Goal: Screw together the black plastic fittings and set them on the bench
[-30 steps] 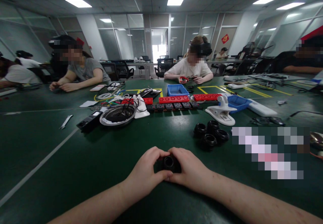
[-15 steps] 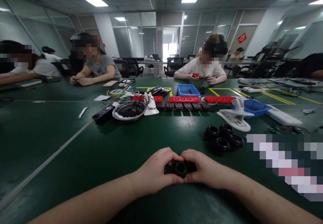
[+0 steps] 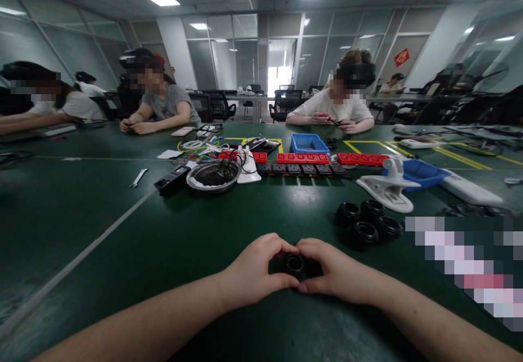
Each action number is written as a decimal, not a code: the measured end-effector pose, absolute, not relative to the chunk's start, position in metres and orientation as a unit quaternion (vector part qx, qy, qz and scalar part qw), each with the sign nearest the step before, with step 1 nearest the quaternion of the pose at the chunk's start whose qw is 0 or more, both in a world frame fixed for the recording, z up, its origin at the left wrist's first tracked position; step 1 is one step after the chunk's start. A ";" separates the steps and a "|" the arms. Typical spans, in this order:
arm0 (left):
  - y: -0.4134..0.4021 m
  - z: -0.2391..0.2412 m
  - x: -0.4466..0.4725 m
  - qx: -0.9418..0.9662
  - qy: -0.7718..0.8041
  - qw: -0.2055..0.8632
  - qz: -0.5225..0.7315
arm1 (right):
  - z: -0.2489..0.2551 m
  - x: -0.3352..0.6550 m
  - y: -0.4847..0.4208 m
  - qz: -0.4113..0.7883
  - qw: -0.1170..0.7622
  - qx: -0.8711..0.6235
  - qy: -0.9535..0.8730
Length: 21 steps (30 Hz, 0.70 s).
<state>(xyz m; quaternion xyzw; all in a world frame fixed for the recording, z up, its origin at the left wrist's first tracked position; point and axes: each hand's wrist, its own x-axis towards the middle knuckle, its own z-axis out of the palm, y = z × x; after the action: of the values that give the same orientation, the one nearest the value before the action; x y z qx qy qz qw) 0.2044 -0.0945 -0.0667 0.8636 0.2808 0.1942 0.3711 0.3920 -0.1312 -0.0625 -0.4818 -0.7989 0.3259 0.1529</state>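
A small black hollow ring-shaped part (image 3: 294, 262) is near the table's front, its round opening facing up towards me. My left hand (image 3: 261, 269) curves round it from the left, fingers at the far side and thumb at the near side. From the right, my right hand (image 3: 330, 269) closes round it the same way, so fingertips and thumb tips of both hands nearly meet. Shadow hides the part's lower side. Several larger black rings (image 3: 365, 233) stand bunched together beyond my right hand.
On the green table (image 3: 122, 253) lie a wrench (image 3: 139, 177), a metal bowl (image 3: 213, 176), red socket strips (image 3: 302, 158), a black socket strip (image 3: 304, 170), a white clamp base (image 3: 388, 188) and blue trays (image 3: 309, 143). Co-workers (image 3: 333, 100) sit across.
The thumbs now sit lower against the ring-shaped part, leaving more of a gap below its opening. The whole view has shifted slightly. Both hands stay round the part.
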 end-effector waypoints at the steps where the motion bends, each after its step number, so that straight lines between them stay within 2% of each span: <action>1: -0.094 -0.066 0.204 0.868 0.271 0.371 0.190 | -0.062 0.394 -0.130 0.337 0.150 -0.479 -0.797; 5: -0.093 -0.066 0.203 0.874 0.254 0.373 0.183 | -0.063 0.391 -0.130 0.320 0.132 -0.517 -0.783; 12: -0.099 -0.070 0.208 0.842 0.347 0.350 0.218 | -0.076 0.375 -0.138 0.184 0.169 -0.586 -0.771; 17: -0.097 -0.069 0.206 0.853 0.319 0.353 0.215 | -0.072 0.380 -0.139 0.255 0.219 -0.538 -0.773; 21: -0.093 -0.068 0.204 0.866 0.285 0.357 0.201 | -0.064 0.390 -0.134 0.339 0.187 -0.492 -0.780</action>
<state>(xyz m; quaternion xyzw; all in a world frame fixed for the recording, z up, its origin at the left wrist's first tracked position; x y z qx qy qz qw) 0.2037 -0.0933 -0.0681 0.8664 0.2855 0.2006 0.3572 0.3900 -0.1340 -0.0641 -0.4917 -0.7800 0.3387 0.1873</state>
